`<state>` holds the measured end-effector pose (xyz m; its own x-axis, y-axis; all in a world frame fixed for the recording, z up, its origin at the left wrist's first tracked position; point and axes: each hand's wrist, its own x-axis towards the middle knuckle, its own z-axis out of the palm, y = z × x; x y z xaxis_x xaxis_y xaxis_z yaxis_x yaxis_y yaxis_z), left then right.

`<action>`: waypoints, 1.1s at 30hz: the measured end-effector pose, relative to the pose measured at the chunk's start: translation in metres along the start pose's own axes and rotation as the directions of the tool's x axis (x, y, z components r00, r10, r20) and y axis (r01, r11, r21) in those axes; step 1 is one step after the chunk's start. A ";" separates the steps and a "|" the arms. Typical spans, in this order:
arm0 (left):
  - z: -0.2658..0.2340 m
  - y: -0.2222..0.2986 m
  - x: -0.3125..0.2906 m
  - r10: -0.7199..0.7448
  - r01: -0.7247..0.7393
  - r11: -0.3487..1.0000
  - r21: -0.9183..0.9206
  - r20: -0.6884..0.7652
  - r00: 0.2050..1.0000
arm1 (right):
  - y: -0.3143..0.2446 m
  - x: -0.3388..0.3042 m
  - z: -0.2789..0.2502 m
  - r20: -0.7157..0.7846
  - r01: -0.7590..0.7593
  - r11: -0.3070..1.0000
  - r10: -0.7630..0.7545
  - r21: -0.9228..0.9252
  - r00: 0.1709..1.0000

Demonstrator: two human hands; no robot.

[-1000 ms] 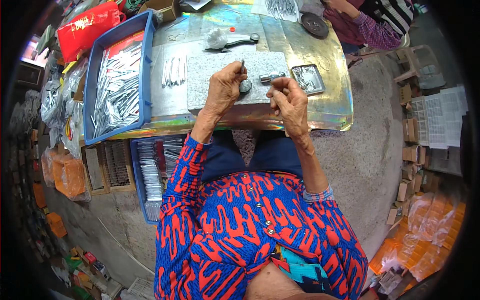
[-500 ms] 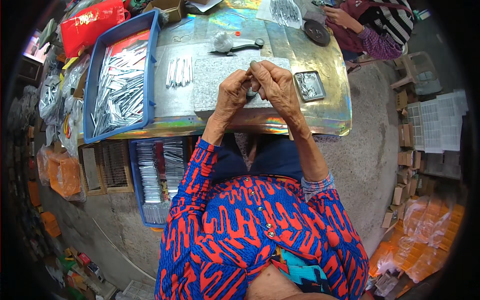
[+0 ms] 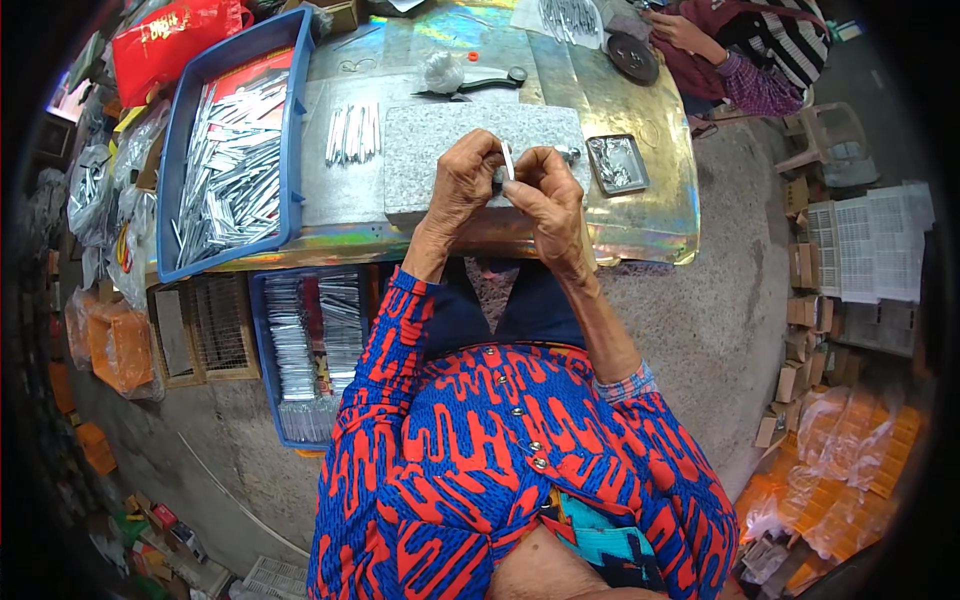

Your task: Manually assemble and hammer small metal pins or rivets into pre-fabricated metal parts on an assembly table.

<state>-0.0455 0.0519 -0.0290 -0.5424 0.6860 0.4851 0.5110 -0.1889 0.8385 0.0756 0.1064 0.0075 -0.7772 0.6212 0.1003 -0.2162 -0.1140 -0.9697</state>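
Over a speckled grey stone block [image 3: 415, 130], my left hand [image 3: 466, 178] and my right hand [image 3: 551, 200] meet with bent, pinching fingers. Between them stands a slim, silvery metal strip [image 3: 507, 158], its lower end against my right thumb and its upper part beside my left fingertips. Part of the strip is hidden by the fingers. A small shiny metal part behind my right hand is mostly covered. Left of the block lies a row of similar strips [image 3: 353, 135]. To its right sits a small square tin [image 3: 618, 164] with little metal pieces inside.
A blue tray [image 3: 299, 130] heaped with metal strips stands at the table's left. Beyond the block lies a black-handled tool [image 3: 485, 85] beside crumpled clear plastic [image 3: 441, 72]. Another blue crate [image 3: 262, 350] is below. A co-worker's hand [image 3: 684, 32] shows at the far right.
My right hand has lowered, and its thumb has come down from the top of the grip. The metal strip now shows upright between my hands. The view has shifted slightly.
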 end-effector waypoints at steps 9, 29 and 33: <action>-0.001 -0.003 -0.001 0.009 -0.009 1.000 0.022 0.003 1.000 | -0.002 -0.011 -0.011 -0.058 0.010 0.945 -0.031 -0.326 0.998; -0.004 0.004 0.001 0.018 -0.018 1.000 -0.010 0.040 0.999 | -0.002 -0.045 -0.074 -0.080 -0.399 0.917 0.396 -0.023 0.915; -0.002 -0.002 0.000 0.042 -0.042 0.999 0.002 0.038 0.998 | -0.022 -0.039 -0.071 -0.117 -0.329 0.907 0.308 -0.262 0.944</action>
<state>-0.0485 0.0510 -0.0302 -0.4947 0.7034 0.5104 0.5348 -0.2165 0.8168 0.1531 0.1398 0.0086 -0.7310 0.6422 -0.2305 0.2143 -0.1046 -0.9711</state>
